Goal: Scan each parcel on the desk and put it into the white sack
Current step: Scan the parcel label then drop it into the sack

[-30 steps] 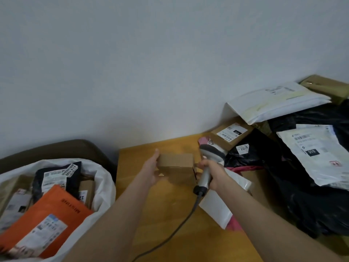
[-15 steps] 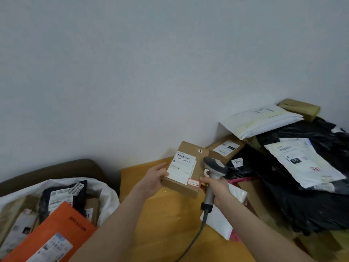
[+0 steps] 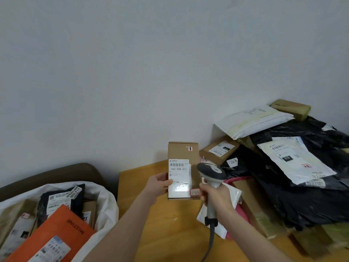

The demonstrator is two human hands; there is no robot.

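My left hand (image 3: 157, 185) grips a small brown cardboard box (image 3: 182, 152) upright above the wooden desk (image 3: 170, 229), its white barcode label facing me. My right hand (image 3: 217, 195) holds a grey corded barcode scanner (image 3: 211, 172) by the handle, its head right beside the box's right edge. The white sack (image 3: 105, 205) stands open at the lower left, off the desk's left end. It holds an orange mailer (image 3: 62, 235), a black bag and brown boxes.
A pile of parcels covers the desk's right side: black poly bags (image 3: 302, 201), a white mailer (image 3: 294, 159), a white padded envelope (image 3: 253, 120), and brown boxes (image 3: 220, 149). A white bag and a pink item lie under my right wrist. A dark chair back sits behind the sack.
My left hand raised the box off the desk and turned it upright, so its label faces me. The scanner came up beside it.
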